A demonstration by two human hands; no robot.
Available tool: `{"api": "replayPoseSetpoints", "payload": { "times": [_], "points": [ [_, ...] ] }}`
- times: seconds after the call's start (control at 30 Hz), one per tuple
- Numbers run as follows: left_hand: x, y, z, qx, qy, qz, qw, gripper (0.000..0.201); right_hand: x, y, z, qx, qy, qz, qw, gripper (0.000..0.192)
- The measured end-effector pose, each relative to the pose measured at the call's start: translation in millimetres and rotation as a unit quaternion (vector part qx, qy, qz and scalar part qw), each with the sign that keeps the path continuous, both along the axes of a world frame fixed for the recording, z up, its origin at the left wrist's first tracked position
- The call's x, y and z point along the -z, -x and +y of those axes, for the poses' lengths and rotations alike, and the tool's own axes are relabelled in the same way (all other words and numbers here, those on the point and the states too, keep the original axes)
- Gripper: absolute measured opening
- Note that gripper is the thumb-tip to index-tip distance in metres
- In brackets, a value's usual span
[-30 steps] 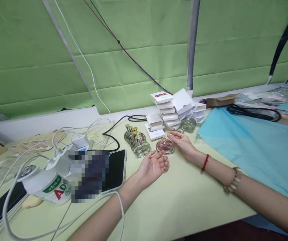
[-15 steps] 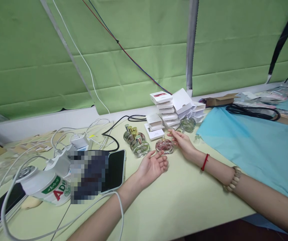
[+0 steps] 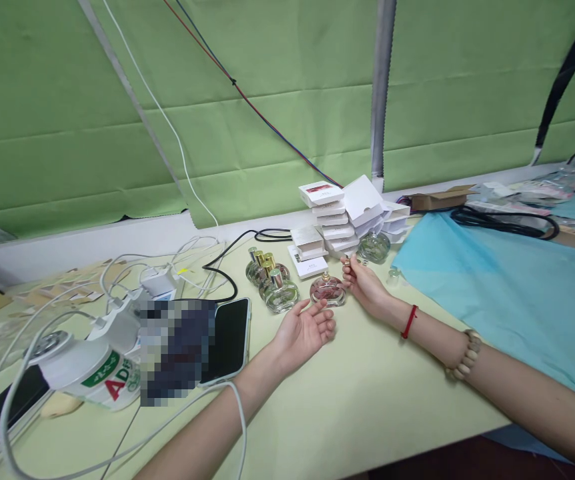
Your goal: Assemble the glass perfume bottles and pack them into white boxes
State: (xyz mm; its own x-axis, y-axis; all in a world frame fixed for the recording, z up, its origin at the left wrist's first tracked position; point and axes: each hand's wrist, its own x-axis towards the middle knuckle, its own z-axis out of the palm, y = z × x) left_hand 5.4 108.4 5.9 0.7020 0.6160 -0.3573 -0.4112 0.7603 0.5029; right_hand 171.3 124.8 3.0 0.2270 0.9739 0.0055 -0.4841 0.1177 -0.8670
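A pink perfume bottle (image 3: 327, 293) stands upright on the table, its gold neck uncapped. Close in front of it my left hand (image 3: 303, 335) lies palm up, open, with fingers loosely curled and nothing in them. At the bottle's right side my right hand (image 3: 366, 287) is closed in a pinch on what looks like a small gold-coloured cap (image 3: 347, 262), mostly covered by the fingertips. A green perfume bottle (image 3: 374, 247) is behind the right hand. Several capped perfume bottles (image 3: 281, 296) are grouped left of the pink one.
White boxes (image 3: 335, 230) are stacked at the back. A small clear cap (image 3: 393, 275) lies near the blue cloth (image 3: 492, 280). On the left are a phone (image 3: 227, 340), a white bottle (image 3: 87, 370), a power strip (image 3: 127, 320) and looped cables.
My right hand's fingertips have shifted slightly right, away from above the pink bottle's neck, and curled in more. My left hand has stayed put.
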Motion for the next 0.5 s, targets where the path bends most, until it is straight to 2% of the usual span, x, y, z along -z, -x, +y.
{"api": "replayPoseSetpoints", "payload": {
  "times": [0.2,0.5],
  "points": [
    [0.7,0.4,0.3,0.006,-0.004,-0.005,1.000,0.025,-1.2,-0.3,-1.1,-0.006,0.022,0.033,0.999,0.022],
    [1.1,0.7,0.3,0.007,-0.007,-0.005,1.000,0.023,-3.7,-1.5,-1.8,0.000,0.038,0.028,0.999,0.015]
  ]
}}
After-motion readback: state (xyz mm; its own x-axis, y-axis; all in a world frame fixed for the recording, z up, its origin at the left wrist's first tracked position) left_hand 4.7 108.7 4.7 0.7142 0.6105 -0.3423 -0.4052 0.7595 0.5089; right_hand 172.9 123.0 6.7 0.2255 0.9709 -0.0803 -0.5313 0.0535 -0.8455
